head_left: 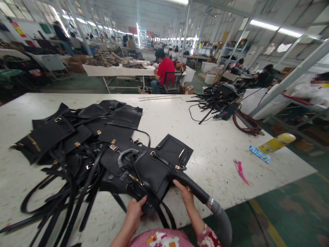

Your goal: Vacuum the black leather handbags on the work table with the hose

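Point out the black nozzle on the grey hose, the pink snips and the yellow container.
Black nozzle (pixel 197 189): head view, on the middle of its tube.
Pink snips (pixel 240 171): head view, on the pink handles.
Yellow container (pixel 276 142): head view, on its side.

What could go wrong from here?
The straps trailing from the black pile overlap, so lifting one piece might drag others. The metal buckles sit close against panels and could scratch them. The right hand is on the black nozzle, which might catch loose straps beside it.
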### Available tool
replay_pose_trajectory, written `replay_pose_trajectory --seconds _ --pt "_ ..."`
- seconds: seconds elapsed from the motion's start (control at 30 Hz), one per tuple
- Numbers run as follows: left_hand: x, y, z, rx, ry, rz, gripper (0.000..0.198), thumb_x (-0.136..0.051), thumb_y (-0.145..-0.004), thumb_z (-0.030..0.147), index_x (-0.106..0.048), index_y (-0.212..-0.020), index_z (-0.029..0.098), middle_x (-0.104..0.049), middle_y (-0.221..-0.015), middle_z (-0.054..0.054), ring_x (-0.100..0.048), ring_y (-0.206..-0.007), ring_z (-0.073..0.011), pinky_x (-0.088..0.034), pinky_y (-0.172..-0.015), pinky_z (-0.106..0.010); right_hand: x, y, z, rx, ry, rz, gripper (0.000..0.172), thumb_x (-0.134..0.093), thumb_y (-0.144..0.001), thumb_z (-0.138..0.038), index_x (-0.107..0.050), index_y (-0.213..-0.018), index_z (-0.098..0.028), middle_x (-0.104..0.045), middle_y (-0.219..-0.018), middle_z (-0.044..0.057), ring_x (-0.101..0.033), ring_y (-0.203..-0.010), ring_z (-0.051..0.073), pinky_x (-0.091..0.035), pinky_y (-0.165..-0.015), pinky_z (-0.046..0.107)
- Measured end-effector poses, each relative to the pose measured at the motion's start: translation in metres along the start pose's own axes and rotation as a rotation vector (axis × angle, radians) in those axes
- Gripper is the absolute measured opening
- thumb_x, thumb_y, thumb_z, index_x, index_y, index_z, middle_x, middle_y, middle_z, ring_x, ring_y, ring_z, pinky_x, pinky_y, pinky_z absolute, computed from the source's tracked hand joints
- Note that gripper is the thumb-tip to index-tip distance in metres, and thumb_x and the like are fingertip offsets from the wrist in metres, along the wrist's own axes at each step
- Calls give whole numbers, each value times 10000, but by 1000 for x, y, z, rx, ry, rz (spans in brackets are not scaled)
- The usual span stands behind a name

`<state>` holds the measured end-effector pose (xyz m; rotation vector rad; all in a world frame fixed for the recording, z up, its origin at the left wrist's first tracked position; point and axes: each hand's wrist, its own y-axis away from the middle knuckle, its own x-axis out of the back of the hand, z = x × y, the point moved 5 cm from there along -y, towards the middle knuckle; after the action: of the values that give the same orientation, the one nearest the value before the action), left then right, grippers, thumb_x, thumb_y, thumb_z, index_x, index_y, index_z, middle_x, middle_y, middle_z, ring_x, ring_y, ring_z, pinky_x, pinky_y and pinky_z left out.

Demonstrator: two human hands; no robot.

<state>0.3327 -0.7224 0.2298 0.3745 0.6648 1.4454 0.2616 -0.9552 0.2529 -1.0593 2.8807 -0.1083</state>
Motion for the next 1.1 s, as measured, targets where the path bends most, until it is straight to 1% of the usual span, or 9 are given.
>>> replay_pose_trajectory --seconds 0.13,0.3,0.47,0.57,0.67,0.83,0.9,1.0,1.1 --pt "13 -2 -5 5 6 3 193 -643 -648 86 -555 -807 151 -676 -638 -39 -656 -609 -215 -539 -553 -323 -5 -43 9 -39 10 29 364 -735 -534 -365 -693 -851 -189 -708 -810 32 -620 -875 261 -429 -912 438" --pt "15 -10 -10 -1 63 9 200 -650 -630 111 -539 -789 164 -636 -556 -15 -610 -492 -176 -481 -442 -261 -25 -59 10 -42 -23 38 287 -770 -430 -325 -705 -695 -234 -708 -706 4 -634 -817 285 -468 -847 417" --pt "8 0 4 -117 7 42 289 -697 -586 240 -414 -608 188 -358 -310 107 -304 -255 -47 -215 -292 -146 -32 -72 5 1 -70 108 422 -743 -481 -364 -691 -859 -185 -700 -904 42 -583 -969 275 -395 -946 419" --pt "3 11 16 -125 -1 -25 368 -709 -568 323 -363 -583 196 -295 -300 124 -252 -256 -34 -202 -301 -148 -24 -85 5 4 -89 153 486 -708 -544 -399 -660 -961 -152 -677 -990 68 -570 -999 262 -388 -953 421" --pt "4 25 29 -167 2 -53 361 -732 -537 309 -459 -742 192 -530 -480 62 -464 -383 -86 -361 -383 -185 -12 -91 7 -25 -106 158 487 -715 -549 -395 -661 -963 -144 -685 -963 74 -599 -947 261 -422 -918 421" --pt "11 42 42 -473 -59 -65 837 -700 -509 169 -323 -1242 313 -618 -852 25 -603 -785 -167 -468 -720 -266 -1 -75 18 -95 -100 109 434 -758 -500 -364 -688 -870 -147 -704 -883 64 -613 -911 273 -440 -896 444" --pt "5 45 46 -620 -293 -101 742 -665 -554 191 -396 -1236 310 -594 -913 0 -574 -881 -193 -434 -819 -301 -5 -67 22 -116 -94 80 419 -763 -496 -367 -692 -847 -148 -704 -884 66 -620 -895 273 -448 -888 446" --pt "-13 45 62 -860 -780 -59 274 -610 -634 265 -655 -904 267 -542 -835 -33 -522 -869 -225 -396 -824 -347 -12 -59 21 -113 -83 53 428 -762 -500 -376 -688 -861 -159 -699 -910 61 -612 -921 268 -434 -909 445" --pt "-33 38 87 -1023 -1073 15 119 -567 -692 282 -673 -731 243 -537 -848 -54 -473 -889 -238 -346 -811 -362 -13 -52 5 -76 -75 53 453 -750 -525 -380 -672 -915 -165 -687 -955 58 -584 -973 261 -403 -944 440"
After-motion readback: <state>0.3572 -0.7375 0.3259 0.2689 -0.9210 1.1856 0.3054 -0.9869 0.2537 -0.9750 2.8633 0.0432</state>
